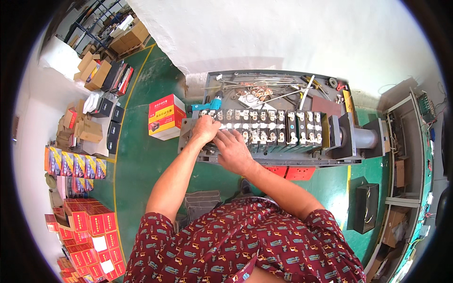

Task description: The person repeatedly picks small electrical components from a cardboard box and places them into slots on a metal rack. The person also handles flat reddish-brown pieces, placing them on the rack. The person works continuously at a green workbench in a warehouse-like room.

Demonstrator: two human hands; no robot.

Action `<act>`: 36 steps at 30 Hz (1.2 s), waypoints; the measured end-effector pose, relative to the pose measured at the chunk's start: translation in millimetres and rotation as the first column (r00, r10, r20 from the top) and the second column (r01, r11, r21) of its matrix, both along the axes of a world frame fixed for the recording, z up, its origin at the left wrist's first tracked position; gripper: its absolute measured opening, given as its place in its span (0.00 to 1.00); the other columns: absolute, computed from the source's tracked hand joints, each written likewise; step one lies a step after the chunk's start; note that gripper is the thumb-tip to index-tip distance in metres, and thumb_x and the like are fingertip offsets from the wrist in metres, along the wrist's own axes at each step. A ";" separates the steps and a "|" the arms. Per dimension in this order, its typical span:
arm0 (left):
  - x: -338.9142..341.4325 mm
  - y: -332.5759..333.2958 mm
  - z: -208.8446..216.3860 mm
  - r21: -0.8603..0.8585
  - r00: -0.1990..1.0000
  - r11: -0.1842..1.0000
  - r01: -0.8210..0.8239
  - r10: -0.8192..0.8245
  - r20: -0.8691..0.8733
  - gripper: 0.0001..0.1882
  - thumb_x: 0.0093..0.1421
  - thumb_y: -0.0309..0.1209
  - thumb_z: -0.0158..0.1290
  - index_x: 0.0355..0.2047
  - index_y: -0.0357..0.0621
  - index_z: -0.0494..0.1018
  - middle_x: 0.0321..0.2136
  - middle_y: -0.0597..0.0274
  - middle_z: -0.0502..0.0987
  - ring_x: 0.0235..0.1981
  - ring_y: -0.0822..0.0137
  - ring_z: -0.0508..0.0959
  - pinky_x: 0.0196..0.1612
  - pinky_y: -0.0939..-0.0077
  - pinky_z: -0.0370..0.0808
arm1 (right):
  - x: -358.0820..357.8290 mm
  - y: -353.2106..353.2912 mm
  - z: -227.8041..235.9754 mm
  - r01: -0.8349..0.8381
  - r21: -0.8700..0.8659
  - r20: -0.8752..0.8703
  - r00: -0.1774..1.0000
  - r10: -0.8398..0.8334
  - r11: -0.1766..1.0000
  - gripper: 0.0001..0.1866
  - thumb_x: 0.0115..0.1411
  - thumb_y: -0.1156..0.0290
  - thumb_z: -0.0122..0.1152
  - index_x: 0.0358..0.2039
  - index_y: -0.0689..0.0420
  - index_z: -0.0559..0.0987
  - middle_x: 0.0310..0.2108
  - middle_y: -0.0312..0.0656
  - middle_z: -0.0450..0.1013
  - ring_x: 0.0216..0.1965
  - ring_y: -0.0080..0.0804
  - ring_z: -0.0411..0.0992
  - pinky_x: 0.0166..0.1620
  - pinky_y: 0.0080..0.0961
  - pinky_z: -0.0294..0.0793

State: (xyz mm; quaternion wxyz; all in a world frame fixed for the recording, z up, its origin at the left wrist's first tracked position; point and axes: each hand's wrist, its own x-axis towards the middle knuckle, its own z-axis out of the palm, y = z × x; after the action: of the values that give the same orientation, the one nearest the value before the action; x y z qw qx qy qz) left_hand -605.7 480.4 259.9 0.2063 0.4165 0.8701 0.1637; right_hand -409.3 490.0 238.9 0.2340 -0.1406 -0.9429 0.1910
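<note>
Stacking up along the left edge of the frame are red cartons [89, 226] on the green floor [141, 160], with brown cardboard boxes [85, 127] above them and one red and yellow box [166, 116] standing alone near the centre. Just right of it, the left hand [205, 129] rests curled on the left end of a row of black battery cells [264, 127] clamped in a grey metal frame [278, 160] at centre frame; whether it grips anything cannot be told. The right hand [233, 150] lies beside it, fingers spread flat on the cells' near edge. A blue power tool [213, 104] sits just above the left hand. Metal rods [264, 85] lie on the tabletop [226, 78] behind.
</note>
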 end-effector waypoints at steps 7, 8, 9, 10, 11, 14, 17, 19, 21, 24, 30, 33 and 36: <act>1.3 -12.9 -13.2 0.159 0.923 0.973 -0.167 0.098 0.373 0.14 0.62 0.35 0.56 0.27 0.35 0.78 0.20 0.56 0.78 0.20 0.66 0.77 0.25 0.63 0.72 | 3.2 -1.0 2.0 -0.002 -0.004 -0.009 1.000 0.002 1.000 0.32 0.55 0.69 0.65 0.61 0.62 0.74 0.66 0.52 0.69 0.70 0.49 0.63 0.73 0.57 0.56; 3.2 -12.3 -7.7 0.163 0.920 0.973 -0.162 0.089 0.383 0.12 0.64 0.34 0.55 0.28 0.37 0.76 0.19 0.60 0.76 0.18 0.69 0.75 0.22 0.67 0.70 | 2.0 -0.2 2.4 0.004 -0.006 -0.026 1.000 -0.004 1.000 0.33 0.53 0.70 0.65 0.62 0.62 0.73 0.65 0.51 0.69 0.70 0.49 0.64 0.73 0.57 0.56; 4.5 -11.9 -2.0 0.166 0.916 0.973 -0.157 0.081 0.393 0.11 0.66 0.32 0.55 0.28 0.38 0.75 0.18 0.65 0.73 0.17 0.72 0.73 0.18 0.71 0.67 | 1.6 1.0 2.6 0.009 -0.009 -0.044 0.999 -0.010 1.000 0.35 0.51 0.72 0.65 0.62 0.61 0.73 0.64 0.51 0.69 0.70 0.49 0.64 0.73 0.57 0.56; 3.4 -10.1 4.8 0.098 0.869 0.983 -0.157 0.091 0.486 0.10 0.68 0.32 0.54 0.31 0.39 0.74 0.21 0.64 0.75 0.18 0.73 0.74 0.19 0.76 0.72 | 3.5 2.5 2.7 0.017 -0.002 -0.041 0.999 -0.017 1.000 0.33 0.51 0.73 0.65 0.61 0.61 0.73 0.64 0.51 0.69 0.69 0.48 0.65 0.72 0.56 0.57; 3.5 -9.3 11.3 0.106 0.854 0.976 -0.189 0.110 0.508 0.10 0.68 0.32 0.53 0.31 0.40 0.73 0.22 0.64 0.75 0.19 0.74 0.74 0.20 0.76 0.74 | 3.0 3.6 1.1 0.012 0.002 -0.041 0.999 -0.012 1.000 0.34 0.51 0.72 0.65 0.61 0.61 0.74 0.64 0.51 0.69 0.68 0.48 0.65 0.71 0.56 0.58; -4.7 -5.7 22.1 0.102 0.806 0.966 -0.239 0.139 0.576 0.10 0.70 0.31 0.54 0.31 0.40 0.75 0.25 0.64 0.78 0.21 0.75 0.77 0.22 0.77 0.80 | 1.3 4.9 0.6 0.003 0.000 -0.052 0.999 -0.003 1.000 0.34 0.51 0.72 0.66 0.61 0.61 0.74 0.64 0.51 0.70 0.68 0.48 0.66 0.70 0.56 0.59; -12.9 -7.8 25.2 0.066 0.810 0.975 -0.213 0.139 0.569 0.09 0.69 0.31 0.56 0.32 0.39 0.76 0.25 0.63 0.79 0.21 0.76 0.77 0.22 0.78 0.79 | 1.5 2.9 8.3 0.013 -0.022 -0.071 0.997 -0.014 1.000 0.33 0.51 0.71 0.66 0.60 0.62 0.75 0.64 0.52 0.70 0.67 0.49 0.66 0.69 0.57 0.60; -15.4 -5.5 25.8 0.006 0.836 0.992 -0.126 0.103 0.539 0.10 0.67 0.32 0.59 0.30 0.39 0.77 0.23 0.65 0.79 0.21 0.75 0.77 0.21 0.79 0.75 | 1.1 2.8 9.6 0.028 -0.023 -0.063 0.998 -0.030 0.999 0.32 0.51 0.71 0.67 0.59 0.62 0.75 0.65 0.52 0.69 0.67 0.49 0.66 0.68 0.57 0.60; -22.5 -5.8 18.8 -0.054 0.861 0.998 -0.033 0.055 0.505 0.12 0.65 0.33 0.61 0.28 0.39 0.78 0.20 0.65 0.78 0.21 0.74 0.76 0.22 0.75 0.72 | -0.2 1.6 8.1 0.030 -0.014 -0.066 0.997 -0.031 0.999 0.32 0.50 0.71 0.67 0.59 0.62 0.75 0.64 0.52 0.69 0.66 0.49 0.67 0.68 0.57 0.60; -25.3 -3.2 9.4 -0.044 0.981 0.989 0.140 -0.132 0.139 0.14 0.61 0.35 0.61 0.24 0.37 0.78 0.18 0.63 0.76 0.21 0.70 0.75 0.25 0.67 0.71 | -2.4 1.0 6.2 0.037 0.002 -0.051 0.998 -0.037 0.999 0.33 0.50 0.71 0.67 0.59 0.62 0.75 0.64 0.51 0.69 0.64 0.48 0.67 0.67 0.56 0.60; -22.5 7.9 11.6 -0.094 0.970 0.981 0.172 -0.153 0.187 0.15 0.57 0.37 0.58 0.26 0.35 0.81 0.22 0.50 0.81 0.25 0.59 0.80 0.33 0.57 0.76 | -5.9 0.3 0.6 0.070 0.051 -0.018 0.997 -0.070 0.996 0.32 0.52 0.70 0.65 0.61 0.61 0.75 0.64 0.50 0.69 0.63 0.45 0.68 0.65 0.56 0.61; -18.4 8.5 8.5 -0.067 0.969 0.989 0.135 -0.118 0.217 0.15 0.57 0.37 0.57 0.26 0.35 0.82 0.21 0.49 0.81 0.25 0.57 0.81 0.33 0.58 0.76 | -6.6 -0.3 -1.0 0.088 0.094 -0.023 0.996 -0.086 0.992 0.32 0.53 0.69 0.64 0.61 0.61 0.75 0.64 0.50 0.70 0.64 0.45 0.68 0.65 0.57 0.61; -20.8 6.0 3.7 -0.025 0.968 0.993 0.119 -0.110 0.225 0.14 0.56 0.35 0.58 0.24 0.35 0.82 0.20 0.52 0.81 0.24 0.62 0.81 0.30 0.60 0.75 | -8.7 -2.8 -1.4 0.089 0.081 -0.023 0.996 -0.088 0.993 0.31 0.54 0.69 0.63 0.60 0.62 0.76 0.62 0.50 0.71 0.65 0.45 0.67 0.66 0.57 0.61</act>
State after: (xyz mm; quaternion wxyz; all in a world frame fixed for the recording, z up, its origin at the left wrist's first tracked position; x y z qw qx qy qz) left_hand -626.5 486.4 263.6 0.3199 0.4409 0.8189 0.1805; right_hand -418.0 487.2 237.5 0.2568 -0.1706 -0.9405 0.1428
